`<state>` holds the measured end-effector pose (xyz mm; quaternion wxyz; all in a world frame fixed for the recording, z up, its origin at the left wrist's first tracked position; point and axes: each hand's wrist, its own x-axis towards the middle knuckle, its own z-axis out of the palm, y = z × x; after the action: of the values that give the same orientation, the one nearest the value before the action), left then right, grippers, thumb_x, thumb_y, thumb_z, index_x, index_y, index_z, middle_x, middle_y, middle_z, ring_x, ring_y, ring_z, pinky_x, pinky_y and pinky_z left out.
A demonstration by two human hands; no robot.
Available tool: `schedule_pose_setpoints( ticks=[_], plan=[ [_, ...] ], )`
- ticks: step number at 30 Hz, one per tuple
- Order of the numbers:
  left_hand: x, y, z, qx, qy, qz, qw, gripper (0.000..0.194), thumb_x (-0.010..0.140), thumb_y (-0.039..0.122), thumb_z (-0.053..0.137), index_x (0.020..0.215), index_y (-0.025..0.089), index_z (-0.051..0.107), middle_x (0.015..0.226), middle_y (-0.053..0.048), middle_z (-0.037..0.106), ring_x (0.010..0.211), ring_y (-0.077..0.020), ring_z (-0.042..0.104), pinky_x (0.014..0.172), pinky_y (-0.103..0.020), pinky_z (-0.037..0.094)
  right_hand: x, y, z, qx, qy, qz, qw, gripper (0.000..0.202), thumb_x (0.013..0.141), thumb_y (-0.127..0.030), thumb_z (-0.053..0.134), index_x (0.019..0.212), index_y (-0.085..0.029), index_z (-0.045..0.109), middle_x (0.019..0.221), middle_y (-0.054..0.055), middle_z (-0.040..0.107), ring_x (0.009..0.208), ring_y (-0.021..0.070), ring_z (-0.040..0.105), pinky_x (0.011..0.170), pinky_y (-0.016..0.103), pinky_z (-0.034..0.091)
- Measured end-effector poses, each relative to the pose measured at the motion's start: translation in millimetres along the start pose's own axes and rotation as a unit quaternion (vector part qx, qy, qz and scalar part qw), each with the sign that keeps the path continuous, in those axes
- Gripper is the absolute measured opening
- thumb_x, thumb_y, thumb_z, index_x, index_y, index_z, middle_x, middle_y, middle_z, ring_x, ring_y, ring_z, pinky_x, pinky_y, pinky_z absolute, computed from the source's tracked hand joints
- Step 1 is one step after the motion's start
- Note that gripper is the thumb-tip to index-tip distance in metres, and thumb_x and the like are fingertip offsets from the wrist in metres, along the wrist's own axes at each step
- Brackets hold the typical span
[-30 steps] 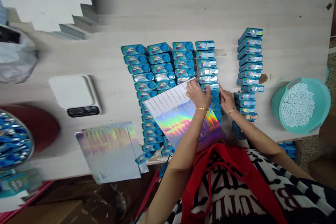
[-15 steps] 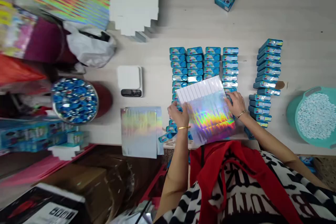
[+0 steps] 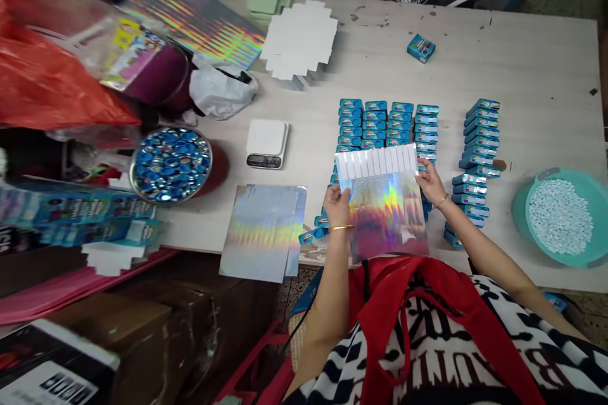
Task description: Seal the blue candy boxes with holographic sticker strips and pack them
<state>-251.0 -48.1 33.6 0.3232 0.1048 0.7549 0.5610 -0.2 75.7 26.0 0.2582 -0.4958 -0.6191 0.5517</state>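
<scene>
A shiny holographic sheet [image 3: 387,202] with a row of white strips along its far edge is held between my two hands. My left hand [image 3: 336,204] pinches its left edge. On the opposite edge, my right hand [image 3: 431,183] has its fingers closed on the sheet. Under and beyond the sheet stand rows of small blue boxes [image 3: 375,116], partly covered by it. Another column of blue boxes [image 3: 481,133] is to the right. More holographic sheets [image 3: 261,234] lie at the table's front edge, left of my left hand.
A white scale [image 3: 267,142] and a bowl of blue wrapped pieces [image 3: 171,164] are on the left. White cut-out cards [image 3: 300,39] lie farther back, a single blue box [image 3: 421,48] at the back right. A teal tub [image 3: 526,218] holds small white pieces.
The held sheet has turned so its far edge lies nearly level. The view has shifted, showing more of the table's back edge. Both hands still hold the sheet.
</scene>
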Motion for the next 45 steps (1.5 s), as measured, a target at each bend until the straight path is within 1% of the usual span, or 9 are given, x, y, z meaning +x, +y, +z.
schedule_pose_setpoints(
  ticks=[5,9,13,19,25,30,38,42,45],
  plan=[
    [-10,26,-35.1,-0.067,-0.013,-0.047,0.997,0.032,0.056,0.033,0.078,0.071,0.019,0.054,0.064,0.005,0.057,0.061,-0.0088,0.054,0.063,-0.022,0.044,-35,-22,-18,0.061,-0.059,0.002,0.996,0.057,0.089,-0.039,0.051,0.141,-0.023,0.034,0.071,-0.004,0.055,0.063,0.0184,0.055,0.065,0.033,0.048],
    [-36,51,-46.3,-0.125,-0.053,-0.064,0.989,0.038,0.052,0.037,0.084,0.07,0.018,0.056,0.065,0.005,0.06,0.061,-0.0089,0.056,0.061,-0.022,0.045,-57,-44,-19,-0.148,0.055,-0.065,0.985,0.056,0.088,-0.048,0.055,0.137,-0.021,0.045,0.104,0.011,0.066,0.096,0.0273,0.062,0.085,0.045,0.051],
    [-73,81,-45.8,-0.146,-0.147,-0.019,0.978,0.037,0.059,0.041,0.085,0.07,0.018,0.058,0.068,0.004,0.061,0.061,-0.009,0.056,0.062,-0.022,0.046,-75,-110,7,-0.342,0.052,-0.23,0.91,0.073,0.089,-0.061,0.055,0.149,-0.023,0.04,0.155,0.015,0.04,0.148,0.0365,0.026,0.116,0.059,0.026],
    [-117,131,-63.9,-0.014,-0.259,0.176,0.95,0.033,0.083,0.05,0.068,0.072,0.02,0.059,0.066,0.002,0.053,0.061,-0.0119,0.049,0.062,-0.025,0.043,-88,-190,61,-0.334,-0.122,-0.369,0.859,0.074,0.091,-0.066,0.05,0.152,-0.026,0.039,0.156,0.011,0.042,0.149,0.0341,0.028,0.12,0.062,0.012],
    [-116,157,-92.2,0.148,-0.139,0.42,0.885,0.027,0.089,0.045,0.06,0.075,0.022,0.062,0.101,-0.007,0.06,0.105,-0.0219,0.057,0.096,-0.037,0.045,-96,-196,82,-0.13,-0.247,-0.302,0.912,0.048,0.096,-0.053,0.049,0.126,-0.018,0.06,0.111,0.008,0.07,0.097,0.0212,0.064,0.087,0.033,0.047],
    [-101,157,-100.9,0.122,-0.205,0.354,0.904,0.028,0.085,0.044,0.063,0.07,0.021,0.058,0.086,-0.004,0.063,0.085,-0.0186,0.06,0.079,-0.031,0.049,-92,-199,99,-0.059,-0.329,-0.243,0.911,0.039,0.097,-0.051,0.044,0.083,-0.017,0.06,0.07,-0.003,0.054,0.067,0.0122,0.048,0.065,0.024,0.037],
    [-12,113,-120.7,0.173,0.053,0.266,0.947,0.027,0.078,0.036,0.065,0.063,0.02,0.049,0.058,0.006,0.039,0.055,-0.0101,0.035,0.058,-0.024,0.033,-53,-150,81,-0.179,-0.335,-0.168,0.91,0.032,0.092,-0.03,0.052,0.063,-0.02,0.047,0.06,-0.005,0.044,0.06,0.0111,0.04,0.061,0.024,0.031],
    [17,75,-102.6,0.311,0.093,0.178,0.929,0.016,0.078,0.031,0.066,0.081,0.017,0.057,0.07,0.001,0.054,0.067,-0.0166,0.05,0.074,-0.032,0.043,-41,-120,77,-0.267,-0.273,-0.112,0.917,0.026,0.093,-0.025,0.054,0.068,-0.019,0.06,0.064,-0.002,0.058,0.063,0.0128,0.049,0.062,0.025,0.031],
    [14,58,-72.5,0.409,0.038,0.243,0.879,0.039,0.076,0.034,0.071,0.108,0.015,0.059,0.105,-0.013,0.065,0.105,-0.029,0.058,0.1,-0.046,0.039,-31,-103,79,-0.318,-0.248,-0.09,0.911,0.02,0.092,-0.026,0.06,0.073,-0.021,0.066,0.07,0.0,0.064,0.065,0.0136,0.053,0.06,0.025,0.03]
  ],
)
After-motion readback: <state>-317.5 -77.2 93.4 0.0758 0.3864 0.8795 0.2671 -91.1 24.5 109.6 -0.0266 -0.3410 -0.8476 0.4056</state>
